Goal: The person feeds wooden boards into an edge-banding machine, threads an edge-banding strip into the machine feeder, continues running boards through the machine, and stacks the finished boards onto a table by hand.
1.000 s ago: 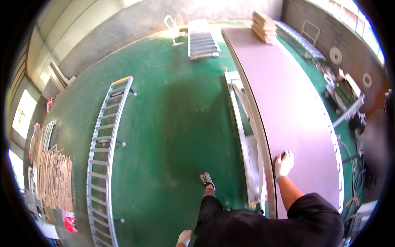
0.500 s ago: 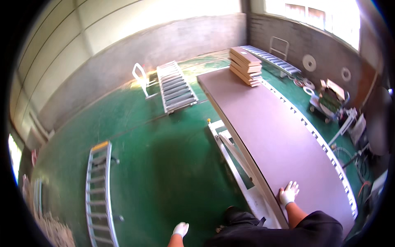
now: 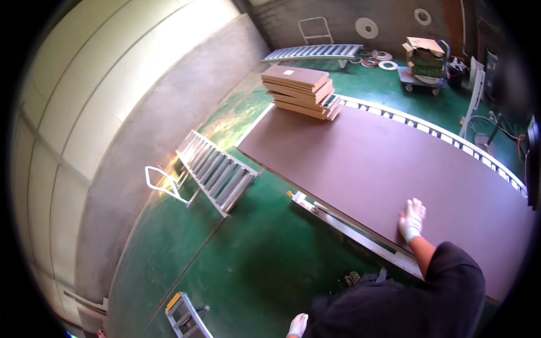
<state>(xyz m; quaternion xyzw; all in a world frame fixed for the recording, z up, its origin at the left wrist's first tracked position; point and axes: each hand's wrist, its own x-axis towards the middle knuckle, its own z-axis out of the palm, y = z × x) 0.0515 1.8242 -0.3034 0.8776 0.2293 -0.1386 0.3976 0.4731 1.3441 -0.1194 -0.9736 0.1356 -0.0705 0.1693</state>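
Note:
My right hand (image 3: pixel 412 219), in a white glove, lies flat with its fingers stretched on a large brown board (image 3: pixel 349 163). The board rests on a white lift table (image 3: pixel 355 228) with rollers along its far edge. My left hand (image 3: pixel 297 325), gloved as well, hangs low over the green floor beside my dark clothing. It touches nothing that I can see, and its fingers are partly cut off by the lower edge. At the board's far left end stands a slightly uneven stack of brown panels (image 3: pixel 298 90), with a small white label on top.
A roller conveyor (image 3: pixel 217 172) stands left of the table, beside a white-handled trolley (image 3: pixel 166 183). Another conveyor (image 3: pixel 313 52) lies along the back wall. A loaded cart (image 3: pixel 425 67) and a cable-draped stand (image 3: pixel 490 135) are at the right. A short roller section (image 3: pixel 189 318) sits at lower left.
My view has swung to the right, so the table and stack appear turned and nearer. My right hand stays flat on the board; my left still hangs low.

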